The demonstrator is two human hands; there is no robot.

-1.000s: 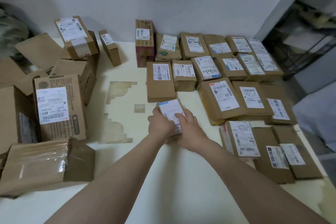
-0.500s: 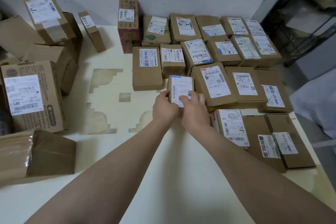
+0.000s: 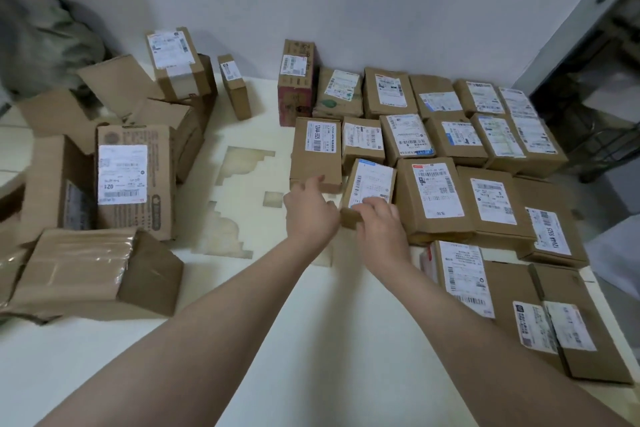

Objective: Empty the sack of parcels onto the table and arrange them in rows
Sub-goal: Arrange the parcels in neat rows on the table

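A small brown parcel [image 3: 369, 184] with a white label lies at the left end of the third row, against a bigger labelled parcel [image 3: 433, 198]. My right hand [image 3: 381, 224] grips its near end, fingers curled over the label. My left hand [image 3: 310, 210] is off it, fingers loosely bent, the index tip touching the near edge of the tall parcel marked 1244 [image 3: 315, 152]. Several rows of labelled parcels [image 3: 481, 146] fill the table's right side. The grey-green sack [image 3: 45, 45] sits slumped at the far left.
A jumbled heap of larger cardboard boxes [image 3: 135, 180] covers the left of the white table [image 3: 311, 340]. A slim box [image 3: 235, 87] stands alone near the wall. Worn patches [image 3: 242, 166] mark the tabletop. A dark metal rack [image 3: 595, 107] stands off the right edge.
Both hands carried the small parcel away from me and set it against the third row. My left hand has let go and shifted left toward the 1244 parcel.
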